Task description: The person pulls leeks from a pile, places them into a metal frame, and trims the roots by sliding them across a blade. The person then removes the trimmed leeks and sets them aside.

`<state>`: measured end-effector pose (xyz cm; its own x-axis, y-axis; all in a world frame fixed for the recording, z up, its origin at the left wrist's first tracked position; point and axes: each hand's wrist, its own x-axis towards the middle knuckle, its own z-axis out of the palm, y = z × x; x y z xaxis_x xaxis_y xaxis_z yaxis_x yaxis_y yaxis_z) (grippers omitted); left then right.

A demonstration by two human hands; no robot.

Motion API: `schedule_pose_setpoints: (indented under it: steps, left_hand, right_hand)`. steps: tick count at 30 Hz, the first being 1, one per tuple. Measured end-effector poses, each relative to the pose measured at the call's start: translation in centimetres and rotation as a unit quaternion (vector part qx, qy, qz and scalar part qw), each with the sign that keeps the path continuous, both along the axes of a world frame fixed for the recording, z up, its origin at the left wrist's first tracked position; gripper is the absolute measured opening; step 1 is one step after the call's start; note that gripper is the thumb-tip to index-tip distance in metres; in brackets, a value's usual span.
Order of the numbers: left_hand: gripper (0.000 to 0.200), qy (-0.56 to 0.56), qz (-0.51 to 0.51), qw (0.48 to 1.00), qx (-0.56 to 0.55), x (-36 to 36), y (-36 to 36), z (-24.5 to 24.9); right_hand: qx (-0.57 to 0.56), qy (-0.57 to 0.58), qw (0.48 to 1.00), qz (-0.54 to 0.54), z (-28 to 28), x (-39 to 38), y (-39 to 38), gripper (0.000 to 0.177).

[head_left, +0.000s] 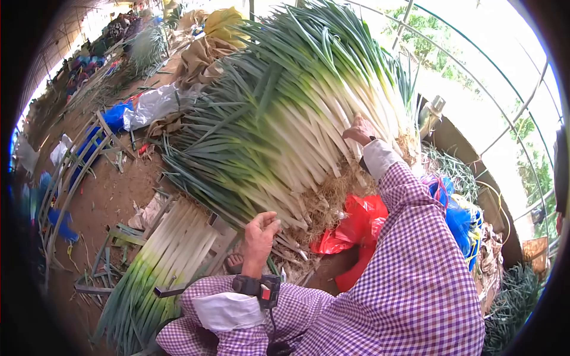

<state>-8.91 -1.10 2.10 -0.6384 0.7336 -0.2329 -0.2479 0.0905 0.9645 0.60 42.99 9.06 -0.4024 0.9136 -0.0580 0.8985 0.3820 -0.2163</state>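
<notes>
A large pile of long green onions lies across the middle, its green tops toward the upper left and its roots at the lower right. My right hand rests over the white stalks near the right side, fingers partly spread, with no stalk visibly gripped. Below the pile's lower edge, my left hand is raised with loosely bent fingers, apart from the stalks and holding nothing visible. A smaller row of onions lies at lower left on a metal frame.
Red plastic lies below the roots. Blue netting is at the right, beside a curved metal panel. Silver sheeting and brown cloth lie at upper left. A bare foot shows near my left hand.
</notes>
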Motion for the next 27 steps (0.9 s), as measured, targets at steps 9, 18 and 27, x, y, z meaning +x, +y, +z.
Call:
schedule_pose_setpoints:
  steps: [9, 18, 27]
  left_hand:
    - [0.032, 0.028, -0.025, 0.999, -0.014, 0.3, 0.8, 0.4]
    - [0.033, 0.012, -0.035, 0.999, -0.01, 0.5, 1.5, 0.0]
    - [0.032, 0.056, -0.041, 0.997, -0.021, 0.6, 1.7, -0.1]
  right_hand:
    - [-0.097, 0.063, 0.993, 0.032, 0.7, 0.0, 0.9, 0.111]
    - [-0.15, 0.153, 0.976, 0.031, 1.4, 0.7, 0.9, 0.114]
    - [-0.162, 0.224, 0.96, 0.047, 8.8, 0.3, -4.4, 0.078]
